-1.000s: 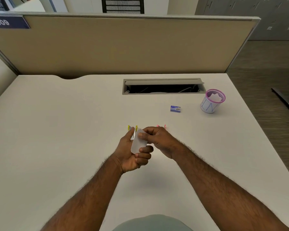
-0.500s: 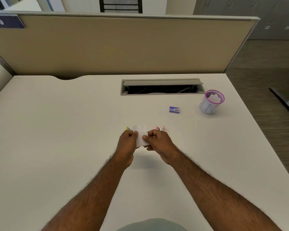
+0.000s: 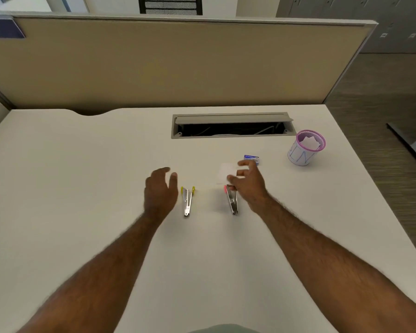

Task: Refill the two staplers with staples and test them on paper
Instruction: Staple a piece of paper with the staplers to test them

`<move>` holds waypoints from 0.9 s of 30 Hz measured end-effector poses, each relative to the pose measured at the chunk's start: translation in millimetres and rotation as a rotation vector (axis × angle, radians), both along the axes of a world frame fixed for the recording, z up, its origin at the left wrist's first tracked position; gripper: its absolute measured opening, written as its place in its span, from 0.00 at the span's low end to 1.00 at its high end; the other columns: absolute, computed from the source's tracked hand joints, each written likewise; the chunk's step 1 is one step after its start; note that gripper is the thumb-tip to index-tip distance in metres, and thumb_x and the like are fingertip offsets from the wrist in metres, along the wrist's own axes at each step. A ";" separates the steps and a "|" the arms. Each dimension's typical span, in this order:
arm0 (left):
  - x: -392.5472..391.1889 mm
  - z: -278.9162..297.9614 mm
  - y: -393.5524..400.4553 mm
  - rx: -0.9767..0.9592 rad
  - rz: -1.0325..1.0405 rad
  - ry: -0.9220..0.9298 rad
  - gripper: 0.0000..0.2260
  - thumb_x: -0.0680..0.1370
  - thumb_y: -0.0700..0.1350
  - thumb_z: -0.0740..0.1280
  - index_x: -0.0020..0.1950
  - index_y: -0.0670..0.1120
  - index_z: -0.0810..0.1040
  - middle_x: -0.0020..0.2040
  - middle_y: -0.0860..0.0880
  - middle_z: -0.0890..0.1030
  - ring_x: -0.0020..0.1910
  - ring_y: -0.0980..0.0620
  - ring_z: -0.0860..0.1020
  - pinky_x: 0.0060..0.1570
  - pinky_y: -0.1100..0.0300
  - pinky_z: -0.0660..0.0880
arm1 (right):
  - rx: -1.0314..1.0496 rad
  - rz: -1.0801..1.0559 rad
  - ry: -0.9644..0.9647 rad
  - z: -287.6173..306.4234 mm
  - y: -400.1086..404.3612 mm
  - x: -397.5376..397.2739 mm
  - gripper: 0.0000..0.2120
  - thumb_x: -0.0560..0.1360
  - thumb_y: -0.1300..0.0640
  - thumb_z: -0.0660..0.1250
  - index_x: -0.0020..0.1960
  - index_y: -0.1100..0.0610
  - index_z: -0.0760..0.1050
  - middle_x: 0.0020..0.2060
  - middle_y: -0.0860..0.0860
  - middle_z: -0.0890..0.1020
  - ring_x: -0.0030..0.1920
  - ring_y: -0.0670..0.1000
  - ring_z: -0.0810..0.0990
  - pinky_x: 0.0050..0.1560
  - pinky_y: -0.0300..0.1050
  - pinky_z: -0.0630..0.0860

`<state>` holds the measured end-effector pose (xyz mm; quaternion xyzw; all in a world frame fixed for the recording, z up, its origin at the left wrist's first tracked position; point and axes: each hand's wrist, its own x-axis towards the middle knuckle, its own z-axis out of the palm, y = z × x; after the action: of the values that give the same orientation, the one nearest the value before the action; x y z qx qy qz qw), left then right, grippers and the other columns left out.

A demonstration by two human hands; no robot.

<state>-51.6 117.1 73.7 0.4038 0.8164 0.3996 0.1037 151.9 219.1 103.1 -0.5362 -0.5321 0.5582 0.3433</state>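
A moment ago both hands were together over the desk, working a small white paper between them; now they are apart. The left hand (image 3: 161,188) hangs empty with fingers loosely spread, just left of the yellow-tipped stapler (image 3: 187,200), which lies on the desk (image 3: 82,188) untouched. The right hand (image 3: 247,182) carries the paper slip (image 3: 226,173) away to the right and back, pinched between thumb and fingers, toward the blue staple box (image 3: 252,159) and the pink-rimmed cup (image 3: 306,149) that already holds paper scraps. That split suggests the paper check is finished and the slip is headed for the cup, or perhaps only being set aside.

The pink-tipped stapler (image 3: 231,200) lies beside the right wrist, its far end partly covered by that hand. Neither stapler shows whether staples are loaded; both are too small to read. The slip is motion-blurred and pale against the desk, so any staple in it cannot be made out, and its edges are uncertain. The staple box is partly hidden behind the right fingertips
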 end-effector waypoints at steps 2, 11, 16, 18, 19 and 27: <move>-17.5 -11.5 -0.4 -0.048 -0.006 0.119 0.17 0.80 0.47 0.62 0.66 0.41 0.73 0.66 0.44 0.76 0.65 0.41 0.72 0.65 0.48 0.68 | 0.140 -0.045 -0.067 2.1 19.1 7.7 0.18 0.70 0.70 0.69 0.51 0.52 0.68 0.43 0.52 0.75 0.33 0.49 0.78 0.28 0.37 0.78; -57.8 -70.7 -9.4 -0.537 -0.187 0.232 0.28 0.81 0.56 0.52 0.78 0.46 0.53 0.80 0.45 0.51 0.78 0.45 0.50 0.75 0.48 0.53 | 0.535 -0.358 -0.528 7.7 101.2 63.6 0.06 0.72 0.66 0.65 0.47 0.63 0.80 0.44 0.59 0.84 0.44 0.58 0.81 0.42 0.36 0.66; -56.6 -90.7 -17.6 -0.576 -0.187 0.263 0.28 0.81 0.59 0.49 0.79 0.50 0.48 0.80 0.47 0.44 0.78 0.46 0.45 0.75 0.49 0.48 | 0.526 -0.602 -0.622 34.4 153.1 107.4 0.12 0.74 0.62 0.61 0.52 0.61 0.82 0.49 0.59 0.84 0.51 0.60 0.81 0.50 0.43 0.71; -54.4 -92.2 -17.2 -0.570 -0.161 0.265 0.28 0.81 0.60 0.47 0.79 0.51 0.48 0.80 0.49 0.44 0.78 0.47 0.45 0.76 0.49 0.48 | 0.466 -0.597 -0.655 37.4 168.8 122.6 0.14 0.76 0.61 0.60 0.56 0.61 0.81 0.53 0.59 0.83 0.55 0.59 0.80 0.54 0.42 0.73; -53.0 -92.8 -16.4 -0.566 -0.149 0.267 0.28 0.81 0.60 0.47 0.79 0.51 0.47 0.80 0.50 0.44 0.78 0.48 0.45 0.76 0.50 0.48 | 0.418 -0.578 -0.669 36.5 174.8 128.3 0.15 0.76 0.61 0.59 0.58 0.61 0.80 0.56 0.59 0.82 0.57 0.59 0.79 0.57 0.44 0.73; -50.0 -93.8 -16.6 -0.582 -0.122 0.269 0.29 0.80 0.62 0.45 0.79 0.53 0.47 0.80 0.51 0.44 0.78 0.50 0.44 0.75 0.51 0.46 | 0.428 -0.252 -1.181 12.7 178.8 142.9 0.17 0.81 0.56 0.53 0.60 0.62 0.77 0.55 0.64 0.81 0.56 0.67 0.75 0.56 0.56 0.73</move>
<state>-101.6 100.4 -20.1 0.4545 0.8771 0.0855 0.1300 294.8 397.9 115.8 -0.7315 -0.6640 0.0057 0.1548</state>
